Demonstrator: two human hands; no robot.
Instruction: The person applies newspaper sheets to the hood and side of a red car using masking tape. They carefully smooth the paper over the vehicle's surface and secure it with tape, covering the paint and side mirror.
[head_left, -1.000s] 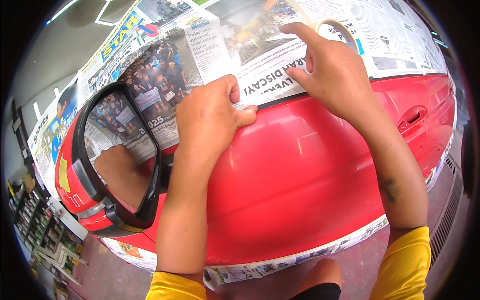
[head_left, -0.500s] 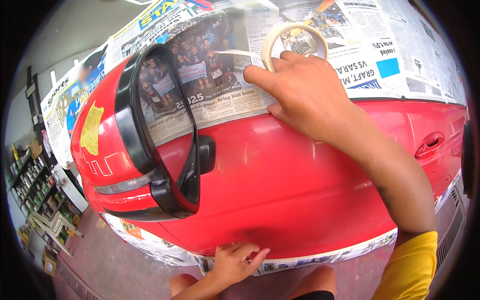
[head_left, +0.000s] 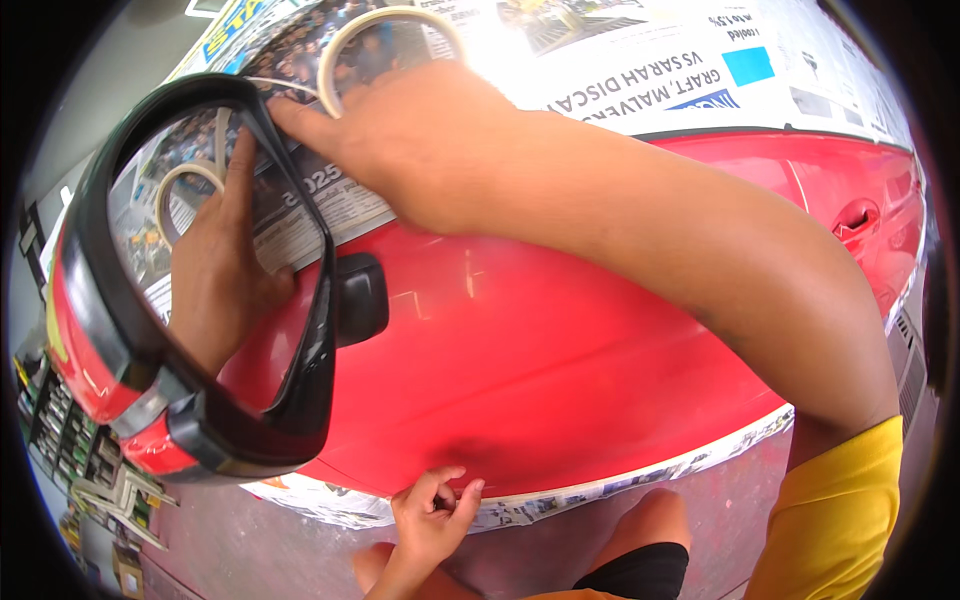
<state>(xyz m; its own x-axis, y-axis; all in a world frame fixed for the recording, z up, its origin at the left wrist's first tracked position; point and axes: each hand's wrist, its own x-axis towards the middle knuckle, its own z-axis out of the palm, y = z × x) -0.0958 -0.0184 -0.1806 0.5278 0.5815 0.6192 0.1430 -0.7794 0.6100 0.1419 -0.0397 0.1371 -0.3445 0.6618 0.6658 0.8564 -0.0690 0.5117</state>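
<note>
My right hand (head_left: 415, 140) grips a roll of cream masking tape (head_left: 329, 72) over the newspaper (head_left: 640, 90) that covers the car window. A thin strip of tape runs leftward from the roll, behind the top of the black-rimmed side mirror (head_left: 322, 270). The mirror glass (head_left: 190, 255) reflects the hand and the roll. Its index finger points along the strip; the other fingers are partly hidden. Low by the bottom of the red car door (head_left: 540, 340), my left hand (head_left: 430, 520) has its fingers loosely bent, thumb apart, with nothing visible in them.
Newspaper (head_left: 640, 470) also lines the lower edge of the door. A door handle (head_left: 856, 222) sits at the far right. Shelves of cans (head_left: 65, 425) and a pale plastic chair (head_left: 120, 500) stand at the left, on the reddish floor (head_left: 260, 540).
My right hand has moved left with the tape roll, to behind the mirror's upper edge, and now shows in its glass. The view has shifted, and my left hand stays low by the door.
</note>
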